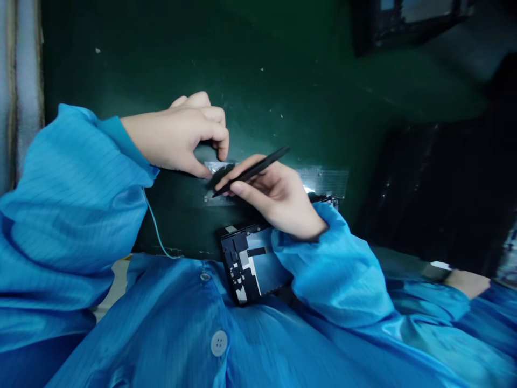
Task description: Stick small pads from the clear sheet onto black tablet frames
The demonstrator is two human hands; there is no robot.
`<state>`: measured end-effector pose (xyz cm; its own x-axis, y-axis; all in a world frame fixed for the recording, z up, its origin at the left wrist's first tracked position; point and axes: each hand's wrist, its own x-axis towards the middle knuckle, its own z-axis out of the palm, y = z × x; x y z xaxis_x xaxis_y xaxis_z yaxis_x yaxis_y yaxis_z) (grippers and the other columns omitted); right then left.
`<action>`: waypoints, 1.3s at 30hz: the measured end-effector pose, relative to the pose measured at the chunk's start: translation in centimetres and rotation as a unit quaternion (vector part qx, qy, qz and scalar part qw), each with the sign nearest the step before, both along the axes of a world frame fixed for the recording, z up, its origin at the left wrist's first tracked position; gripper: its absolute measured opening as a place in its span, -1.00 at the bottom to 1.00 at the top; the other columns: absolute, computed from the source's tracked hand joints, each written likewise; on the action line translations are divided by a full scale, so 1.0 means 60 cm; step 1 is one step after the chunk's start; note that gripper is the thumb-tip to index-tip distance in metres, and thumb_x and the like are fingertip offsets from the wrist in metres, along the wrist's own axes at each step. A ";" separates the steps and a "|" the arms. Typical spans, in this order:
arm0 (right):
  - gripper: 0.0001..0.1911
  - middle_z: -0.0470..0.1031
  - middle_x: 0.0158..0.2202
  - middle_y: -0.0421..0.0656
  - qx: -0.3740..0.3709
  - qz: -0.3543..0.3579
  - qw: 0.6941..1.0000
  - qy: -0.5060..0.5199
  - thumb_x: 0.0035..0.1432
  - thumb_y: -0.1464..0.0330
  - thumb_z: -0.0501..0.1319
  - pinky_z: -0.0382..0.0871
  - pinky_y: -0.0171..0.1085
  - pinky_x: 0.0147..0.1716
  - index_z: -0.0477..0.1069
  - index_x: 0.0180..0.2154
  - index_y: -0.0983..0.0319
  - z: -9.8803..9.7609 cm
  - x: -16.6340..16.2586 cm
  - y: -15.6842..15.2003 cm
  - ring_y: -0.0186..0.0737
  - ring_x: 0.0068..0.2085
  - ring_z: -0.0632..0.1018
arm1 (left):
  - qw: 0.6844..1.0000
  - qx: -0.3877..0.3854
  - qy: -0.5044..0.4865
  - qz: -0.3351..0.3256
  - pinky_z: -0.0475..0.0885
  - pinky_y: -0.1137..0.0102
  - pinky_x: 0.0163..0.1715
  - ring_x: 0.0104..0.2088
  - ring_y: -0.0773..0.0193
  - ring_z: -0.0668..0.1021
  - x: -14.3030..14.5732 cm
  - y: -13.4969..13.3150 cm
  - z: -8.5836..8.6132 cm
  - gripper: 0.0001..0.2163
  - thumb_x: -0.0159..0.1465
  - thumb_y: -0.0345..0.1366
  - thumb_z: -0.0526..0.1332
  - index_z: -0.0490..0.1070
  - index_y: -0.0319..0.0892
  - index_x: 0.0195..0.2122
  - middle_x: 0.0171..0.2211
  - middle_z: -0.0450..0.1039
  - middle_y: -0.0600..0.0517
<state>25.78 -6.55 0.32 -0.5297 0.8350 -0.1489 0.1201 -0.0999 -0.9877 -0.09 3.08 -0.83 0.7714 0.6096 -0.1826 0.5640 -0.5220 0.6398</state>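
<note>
A clear plastic strip (329, 180) with a fine printed grid lies flat on the dark green table, partly hidden beneath my right hand. At its left end, my left hand (194, 129) has bent fingers, with the thumb and index fingertip down at the strip's edge. My right hand (283, 199) grips a slim black pen-shaped tool (258, 168) like a pen. Its pointed tip is angled down to the left, over the strip's left end near small pale marks. Whether the tip touches is unclear. Below my right wrist, an opened phone-like device (246, 269) rests at the table's near edge.
A black tray (440, 194) stands at the right, with another dark holder (407, 27) at the top right. Another person's hand (468, 283) shows at lower right. A thin blue cord (155, 223) hangs from my left sleeve. Small white scraps dot the green table (161, 48).
</note>
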 end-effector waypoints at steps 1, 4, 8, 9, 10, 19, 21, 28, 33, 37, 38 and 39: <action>-0.75 0.78 -0.05 -0.14 -0.021 -0.036 0.999 0.019 0.49 0.12 0.44 0.74 -0.13 0.03 0.57 -0.02 0.14 0.005 0.013 -0.010 -0.16 -0.07 0.78 | 1.000 0.003 0.002 -0.004 0.27 -0.14 0.35 0.27 -0.24 0.42 -0.001 0.000 0.000 -0.63 0.23 0.13 0.44 0.71 0.05 -0.06 0.03 0.64 -0.10; -0.82 0.76 -0.13 -0.18 0.029 -0.230 0.973 0.004 0.48 0.17 0.46 0.71 -0.17 -0.11 0.61 -0.04 0.09 0.019 0.060 -0.061 -0.19 -0.15 0.75 | 1.000 0.006 0.005 -0.008 0.24 -0.13 0.35 0.25 -0.15 0.38 -0.003 0.000 0.000 -0.54 0.32 0.24 0.31 0.70 0.04 -0.01 0.05 0.62 -0.09; -0.94 0.69 -0.18 -0.19 0.175 -0.420 0.889 -0.045 0.48 0.32 0.44 0.65 -0.17 -0.06 0.61 -0.07 0.09 0.006 0.107 -0.140 -0.21 -0.10 0.72 | 1.000 0.001 0.007 -0.012 0.21 -0.09 0.28 0.19 -0.11 0.35 -0.004 -0.001 0.003 -0.37 0.39 0.40 0.11 0.70 0.00 -0.02 0.05 0.59 -0.11; -0.95 0.68 -0.18 -0.19 0.189 -0.434 0.879 -0.054 0.49 0.33 0.43 0.64 -0.16 -0.07 0.60 -0.07 0.10 -0.003 0.112 -0.154 -0.21 -0.11 0.72 | 1.000 0.002 0.008 -0.010 0.20 -0.07 0.26 0.19 -0.11 0.35 -0.005 -0.001 0.003 -0.34 0.39 0.44 0.08 0.70 -0.01 -0.03 0.05 0.58 -0.11; -0.95 0.67 -0.18 -0.19 0.197 -0.441 0.873 -0.065 0.50 0.33 0.41 0.64 -0.16 -0.09 0.58 -0.06 0.10 -0.013 0.114 -0.163 -0.20 -0.11 0.72 | 1.000 0.005 0.008 -0.006 0.20 -0.06 0.25 0.18 -0.11 0.36 -0.005 -0.001 0.003 -0.31 0.38 0.47 0.07 0.70 -0.01 -0.04 0.05 0.58 -0.11; -0.97 0.69 -0.17 -0.18 0.226 -0.433 0.865 -0.117 0.54 0.33 0.35 0.72 -0.09 -0.05 0.53 -0.05 0.10 -0.042 0.114 -0.163 -0.19 -0.09 0.76 | 1.000 0.022 0.008 0.003 0.22 0.04 0.25 0.11 -0.03 0.42 -0.011 0.001 0.002 -0.30 0.36 0.51 0.07 0.71 0.04 -0.05 0.01 0.60 -0.03; -0.97 0.69 -0.15 -0.17 0.224 -0.427 0.867 -0.123 0.54 0.35 0.34 0.72 -0.08 -0.03 0.52 -0.03 0.10 -0.043 0.116 -0.166 -0.19 -0.07 0.76 | 1.000 0.023 0.006 0.005 0.22 0.05 0.25 0.09 -0.01 0.43 -0.011 0.002 0.001 -0.33 0.36 0.49 0.08 0.71 0.06 -0.05 -0.01 0.61 -0.01; -0.82 0.71 -0.05 -0.12 0.233 -0.357 0.884 -0.191 0.50 0.45 0.36 0.66 -0.02 0.11 0.56 0.04 0.07 0.004 0.119 -0.166 -0.10 0.05 0.73 | 0.999 0.003 -0.034 -0.003 0.17 0.00 0.22 0.04 -0.05 0.39 -0.018 0.010 -0.012 -0.43 0.23 0.43 0.31 0.73 0.11 -0.05 -0.02 0.64 0.00; -0.82 0.76 0.02 -0.13 0.184 -0.165 0.961 -0.124 0.51 0.43 0.38 0.69 -0.08 0.12 0.61 0.06 0.08 0.050 0.063 -0.084 -0.12 0.05 0.77 | 0.999 0.018 -0.021 -0.017 0.19 -0.06 0.22 0.08 -0.07 0.36 -0.017 0.008 -0.008 -0.48 0.27 0.34 0.31 0.70 0.11 0.04 0.05 0.63 -0.04; -0.91 0.77 0.00 -0.10 0.143 0.012 0.985 -0.096 0.54 0.34 0.34 0.71 -0.09 0.12 0.60 0.02 0.14 0.021 -0.003 -0.020 -0.09 0.04 0.78 | 1.000 0.014 -0.003 -0.021 0.26 -0.11 0.27 0.17 -0.13 0.40 -0.009 0.001 -0.001 -0.57 0.31 0.17 0.32 0.71 0.05 0.04 0.08 0.62 -0.11; -0.91 0.76 0.00 -0.10 0.138 0.023 0.985 -0.101 0.55 0.32 0.33 0.71 -0.07 0.14 0.59 0.02 0.14 0.010 -0.013 -0.012 -0.07 0.05 0.77 | 1.000 0.010 -0.006 -0.017 0.27 -0.11 0.28 0.20 -0.16 0.41 -0.008 0.000 0.000 -0.59 0.30 0.16 0.35 0.71 0.05 0.02 0.07 0.62 -0.12; -0.90 0.75 0.00 -0.09 0.132 0.031 0.985 -0.106 0.55 0.31 0.33 0.70 -0.06 0.15 0.59 0.02 0.14 0.002 -0.019 -0.008 -0.05 0.06 0.77 | 1.000 0.007 -0.009 -0.014 0.29 -0.11 0.29 0.22 -0.19 0.42 -0.006 -0.001 0.000 -0.61 0.28 0.15 0.38 0.72 0.07 0.00 0.05 0.63 -0.12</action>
